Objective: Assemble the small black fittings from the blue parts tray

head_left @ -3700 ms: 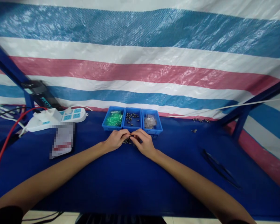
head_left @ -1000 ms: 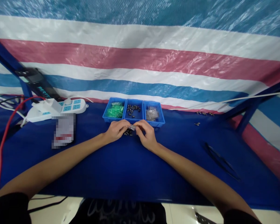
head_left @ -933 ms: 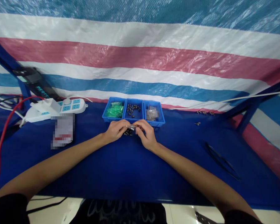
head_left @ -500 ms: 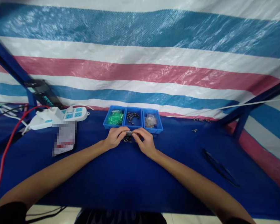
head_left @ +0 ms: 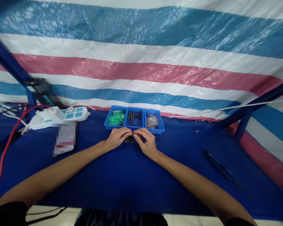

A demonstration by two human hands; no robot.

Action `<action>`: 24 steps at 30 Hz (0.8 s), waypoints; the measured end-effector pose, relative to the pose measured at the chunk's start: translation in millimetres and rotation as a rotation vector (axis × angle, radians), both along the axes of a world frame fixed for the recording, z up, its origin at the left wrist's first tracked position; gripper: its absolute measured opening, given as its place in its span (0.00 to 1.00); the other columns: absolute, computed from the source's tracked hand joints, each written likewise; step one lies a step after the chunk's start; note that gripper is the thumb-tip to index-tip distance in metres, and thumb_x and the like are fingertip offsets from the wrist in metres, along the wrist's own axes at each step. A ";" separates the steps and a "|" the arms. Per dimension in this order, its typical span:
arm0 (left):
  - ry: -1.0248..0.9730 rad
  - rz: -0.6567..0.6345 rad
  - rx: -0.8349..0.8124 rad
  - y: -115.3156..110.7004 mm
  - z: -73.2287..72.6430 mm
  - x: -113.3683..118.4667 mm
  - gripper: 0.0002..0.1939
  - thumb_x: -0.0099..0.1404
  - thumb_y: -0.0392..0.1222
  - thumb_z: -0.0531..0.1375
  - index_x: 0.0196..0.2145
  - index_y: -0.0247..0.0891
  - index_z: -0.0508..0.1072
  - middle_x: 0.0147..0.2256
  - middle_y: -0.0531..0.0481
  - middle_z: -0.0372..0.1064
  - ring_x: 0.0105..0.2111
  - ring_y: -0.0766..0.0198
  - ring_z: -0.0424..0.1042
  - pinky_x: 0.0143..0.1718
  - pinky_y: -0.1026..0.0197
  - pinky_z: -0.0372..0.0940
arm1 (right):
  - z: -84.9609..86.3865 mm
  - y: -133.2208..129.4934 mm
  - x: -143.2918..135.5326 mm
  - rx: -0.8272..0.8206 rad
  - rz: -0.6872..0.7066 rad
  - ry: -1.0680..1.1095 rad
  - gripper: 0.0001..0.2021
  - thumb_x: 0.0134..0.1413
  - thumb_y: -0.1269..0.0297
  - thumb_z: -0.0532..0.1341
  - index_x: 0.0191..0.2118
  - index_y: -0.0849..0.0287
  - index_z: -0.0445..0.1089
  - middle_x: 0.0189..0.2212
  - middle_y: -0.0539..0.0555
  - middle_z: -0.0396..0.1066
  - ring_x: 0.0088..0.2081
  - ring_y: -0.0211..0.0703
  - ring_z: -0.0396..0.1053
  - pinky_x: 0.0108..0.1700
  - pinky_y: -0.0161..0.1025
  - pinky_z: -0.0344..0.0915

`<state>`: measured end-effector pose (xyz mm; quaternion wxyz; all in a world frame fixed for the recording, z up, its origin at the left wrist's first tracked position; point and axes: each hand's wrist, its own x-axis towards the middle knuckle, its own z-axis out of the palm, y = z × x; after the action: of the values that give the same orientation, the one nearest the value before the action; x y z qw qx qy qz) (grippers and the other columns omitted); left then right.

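Note:
My left hand (head_left: pixel 118 138) and my right hand (head_left: pixel 146 142) almost meet just in front of three joined blue bins (head_left: pixel 158 131). Both are closed, thumbs against fingers, around a tiny part (head_left: pixel 133 133) with a brassy tint, mostly hidden by the fingertips. Its kind cannot be made out. Right below the fingertips, a small pile of dark screw-like pieces (head_left: pixel 129 139) lies on the blue table. Green plastic packets (head_left: pixel 116 118) fill the left bin. The middle one holds loose dark screw-like pieces (head_left: pixel 132 116), and clear small bags (head_left: pixel 152 121) are in the right one.
To the left are a white power strip (head_left: pixel 77 113), a red cable (head_left: pixel 8 150), a black bottle-like object (head_left: pixel 43 92) and a blurred-out flat item (head_left: pixel 65 138). Dark glasses (head_left: pixel 220 169) lie at right. More small metal pieces (head_left: pixel 202 120) sit far right.
A greyish piece showed between my fingertips before; now only a smaller brassy bit shows there. My hands stay in nearly the same place, and the view has shifted slightly.

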<state>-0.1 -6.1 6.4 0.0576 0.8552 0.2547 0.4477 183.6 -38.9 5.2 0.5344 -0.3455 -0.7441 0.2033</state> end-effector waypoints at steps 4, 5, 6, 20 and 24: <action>-0.034 0.009 0.032 -1.5 3.3 0.2 0.07 0.67 0.38 0.55 0.34 0.34 0.71 0.29 0.49 0.72 0.28 0.69 0.72 0.31 0.69 0.65 | -0.7 1.7 -0.6 -0.029 -0.015 -0.026 0.07 0.58 0.63 0.57 0.36 0.60 0.71 0.27 0.51 0.68 0.26 0.36 0.65 0.28 0.35 0.64; -0.040 0.008 0.038 -1.6 3.5 0.2 0.07 0.67 0.38 0.55 0.34 0.34 0.71 0.30 0.49 0.72 0.30 0.68 0.72 0.32 0.68 0.66 | -0.7 1.7 -0.4 -0.034 -0.022 -0.031 0.08 0.58 0.63 0.57 0.35 0.60 0.71 0.26 0.51 0.67 0.25 0.36 0.64 0.28 0.35 0.63; -0.042 0.005 0.038 -1.6 3.5 0.2 0.07 0.66 0.38 0.56 0.33 0.34 0.71 0.30 0.48 0.72 0.30 0.68 0.72 0.32 0.68 0.66 | -0.6 1.4 -0.2 -0.039 -0.027 -0.033 0.08 0.58 0.63 0.57 0.35 0.60 0.70 0.26 0.51 0.67 0.25 0.36 0.64 0.28 0.35 0.63; 0.109 -0.045 -0.037 3.2 -4.3 -3.5 0.10 0.68 0.42 0.52 0.37 0.35 0.70 0.26 0.52 0.69 0.23 0.70 0.69 0.26 0.69 0.61 | 3.6 -2.3 1.7 -0.026 -0.008 -0.009 0.07 0.59 0.65 0.55 0.38 0.59 0.69 0.31 0.54 0.68 0.29 0.38 0.67 0.31 0.36 0.65; 0.103 -0.031 -0.015 3.2 -5.4 -2.5 0.09 0.68 0.41 0.53 0.37 0.35 0.70 0.26 0.52 0.69 0.22 0.71 0.68 0.25 0.69 0.60 | 2.4 -1.7 2.3 -0.035 0.011 0.001 0.07 0.59 0.65 0.55 0.40 0.59 0.69 0.32 0.54 0.68 0.29 0.37 0.66 0.30 0.36 0.66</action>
<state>-2.6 -2.9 1.0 0.0576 0.8805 0.2475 0.4002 185.9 -40.6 7.6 0.5275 -0.3505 -0.7421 0.2196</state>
